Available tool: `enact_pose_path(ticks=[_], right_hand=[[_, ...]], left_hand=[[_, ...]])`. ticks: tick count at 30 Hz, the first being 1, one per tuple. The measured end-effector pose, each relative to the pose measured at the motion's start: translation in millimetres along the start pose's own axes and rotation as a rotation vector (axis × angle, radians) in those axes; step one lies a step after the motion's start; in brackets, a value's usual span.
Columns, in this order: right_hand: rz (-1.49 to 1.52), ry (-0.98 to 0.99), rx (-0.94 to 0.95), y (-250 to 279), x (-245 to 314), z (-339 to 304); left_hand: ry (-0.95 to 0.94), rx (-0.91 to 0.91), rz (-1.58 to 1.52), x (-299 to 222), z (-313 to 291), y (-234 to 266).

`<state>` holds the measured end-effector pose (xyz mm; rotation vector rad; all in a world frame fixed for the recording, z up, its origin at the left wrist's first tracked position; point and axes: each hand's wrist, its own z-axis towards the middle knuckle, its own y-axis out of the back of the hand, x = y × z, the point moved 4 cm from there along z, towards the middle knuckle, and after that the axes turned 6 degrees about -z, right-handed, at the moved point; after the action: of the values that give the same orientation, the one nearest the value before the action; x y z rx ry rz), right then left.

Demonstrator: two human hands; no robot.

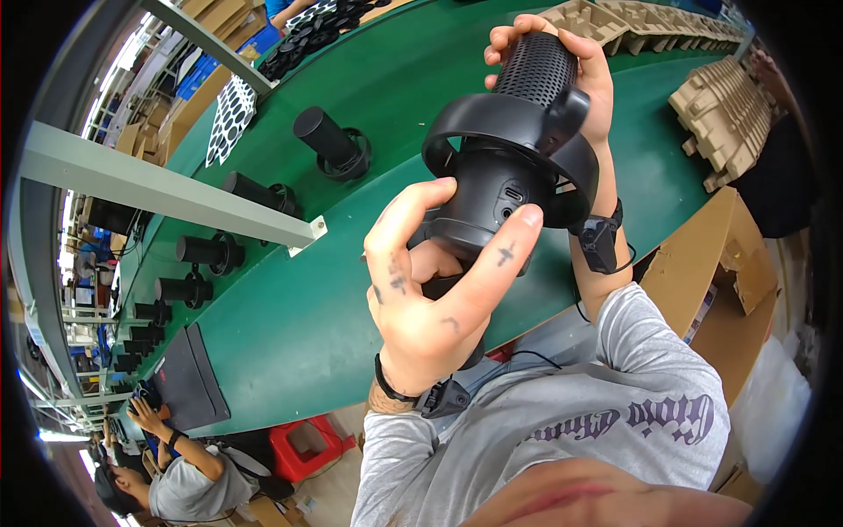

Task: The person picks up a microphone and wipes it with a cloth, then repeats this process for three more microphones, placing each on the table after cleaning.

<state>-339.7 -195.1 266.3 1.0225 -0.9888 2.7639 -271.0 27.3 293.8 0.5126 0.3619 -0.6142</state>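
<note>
Above the green bench I hold up a black desktop microphone (pixel 496 180) with a perforated mesh head and a ring-shaped stand around its body. My left hand (pixel 430 290) grips the lower end, thumb and index finger on either side of the body. Beside that thumb, a small port and a round socket show on the casing. My right hand (pixel 593 83) is closed around the mesh head at the top, its fingers wrapping behind it. The microphone is tilted, mesh end away from me. Part of the ring is hidden behind the body.
More black microphones (pixel 329 140) stand in a row along the green bench (pixel 290 351). A pale metal post (pixel 167 189) crosses at left. Moulded cardboard trays (pixel 724 119) are stacked at right, above an open carton (pixel 702 263). A co-worker (pixel 198 479) sits at lower left near a red stool (pixel 307 448).
</note>
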Motion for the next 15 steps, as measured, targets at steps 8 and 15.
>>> enact_pose_path(ticks=[8,15], right_hand=[[-0.203,-0.084,-0.231,-23.8,6.3,-0.9],[-0.399,0.496,-0.032,-31.6,42.0,-14.0]], left_hand=[[-0.033,-0.025,-0.011,1.4,-1.8,2.3],[0.278,0.128,-0.296,31.4,2.5,4.4]])
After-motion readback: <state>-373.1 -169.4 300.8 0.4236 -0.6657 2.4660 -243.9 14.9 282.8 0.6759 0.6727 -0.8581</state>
